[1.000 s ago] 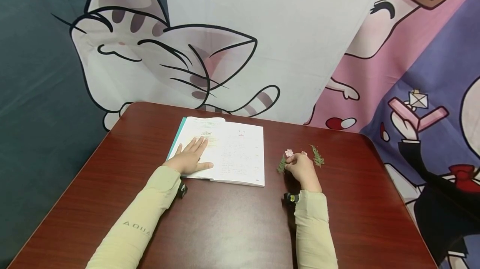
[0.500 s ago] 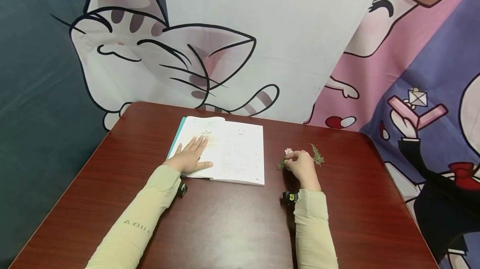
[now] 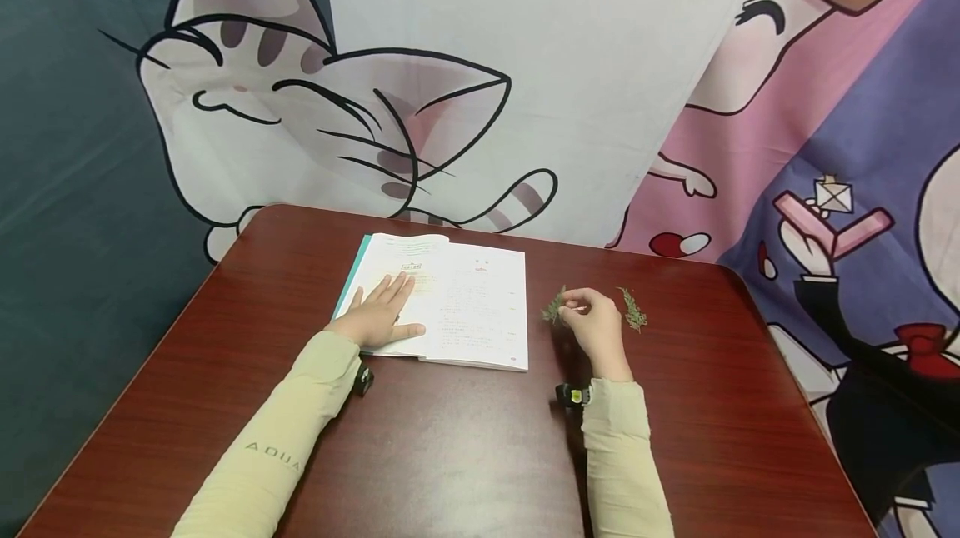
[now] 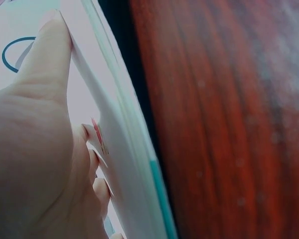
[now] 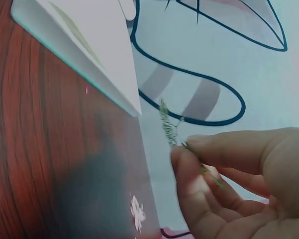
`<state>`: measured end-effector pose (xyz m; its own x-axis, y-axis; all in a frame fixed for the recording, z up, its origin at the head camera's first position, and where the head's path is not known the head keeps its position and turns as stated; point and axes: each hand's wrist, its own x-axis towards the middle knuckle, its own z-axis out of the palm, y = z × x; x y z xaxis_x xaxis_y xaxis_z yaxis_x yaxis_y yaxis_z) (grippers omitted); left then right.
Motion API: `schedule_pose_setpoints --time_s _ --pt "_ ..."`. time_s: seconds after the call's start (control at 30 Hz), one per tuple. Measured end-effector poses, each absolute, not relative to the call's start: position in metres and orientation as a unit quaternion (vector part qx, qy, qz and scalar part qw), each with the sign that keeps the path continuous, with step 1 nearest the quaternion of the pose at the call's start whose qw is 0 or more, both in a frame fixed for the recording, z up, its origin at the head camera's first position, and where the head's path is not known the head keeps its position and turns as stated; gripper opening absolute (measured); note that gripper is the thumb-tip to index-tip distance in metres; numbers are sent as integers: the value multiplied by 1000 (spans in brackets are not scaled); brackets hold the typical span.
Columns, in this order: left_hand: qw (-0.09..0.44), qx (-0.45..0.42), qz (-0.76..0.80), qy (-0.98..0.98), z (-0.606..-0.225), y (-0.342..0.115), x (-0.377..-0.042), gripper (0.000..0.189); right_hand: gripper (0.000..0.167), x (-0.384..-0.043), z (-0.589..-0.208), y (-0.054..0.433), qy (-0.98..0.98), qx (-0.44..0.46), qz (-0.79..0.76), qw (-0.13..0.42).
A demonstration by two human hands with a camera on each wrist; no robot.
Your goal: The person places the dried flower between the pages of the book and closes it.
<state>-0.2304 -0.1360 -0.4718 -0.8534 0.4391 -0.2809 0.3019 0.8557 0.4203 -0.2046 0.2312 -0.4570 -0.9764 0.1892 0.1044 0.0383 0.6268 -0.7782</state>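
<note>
Right-wrist view: a pale pink flower (image 5: 137, 213) and a tiny pink speck (image 5: 86, 90) lie on the table; of the two hands, only the right appears here. Head view alone gives the second sprig (image 3: 632, 311), on the table to the right of the right hand (image 3: 596, 326), and both pages of the open book (image 3: 480, 305). Left-wrist view adds a small red printed mark (image 4: 97, 137) close by the fingers, and the book's teal cover edge (image 4: 162, 199) near the wooden tabletop (image 4: 224, 129).

Pose, right: forearm runs nearly straight up from the bottom of the head view, sleeve (image 3: 618, 446) cream. Thumb and forefinger pinch a green sprig (image 3: 553, 307), its feathery tip pointing away from the fingers; sprig sits between book and second sprig, apart from both.

Pose, left: arm slants in from lower left. Left hand (image 3: 378, 317) palm down on the left page, fingers straight and spread, thumb out toward the gutter; it presses the page, grasping nothing.
</note>
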Motion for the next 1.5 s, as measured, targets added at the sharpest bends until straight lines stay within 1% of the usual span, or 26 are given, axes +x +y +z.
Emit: schedule_pose_setpoints --time_s 0.17,0.27,0.5,0.83,1.03,1.27,1.5 --pt "187 196 184 945 -472 -137 -230 96 29 -206 -456 224 -876 -87 464 99" --pt "186 197 183 945 -472 -137 -230 96 32 -207 -455 220 -860 -101 490 101" --pt "182 196 183 946 -471 -137 -229 95 31 -207 -454 210 -836 -96 525 129" --pt "185 197 191 944 -472 -137 -229 95 35 -207 -455 193 -800 -88 577 136" --pt "184 196 189 944 -472 -137 -229 95 31 -210 -454 182 -795 -90 587 124" --pt "187 195 186 944 -475 -138 -230 96 26 -213 -452 170 -775 -105 617 87" --pt "188 196 184 945 -475 -138 -231 97 23 -222 -457 162 -755 -104 644 68"
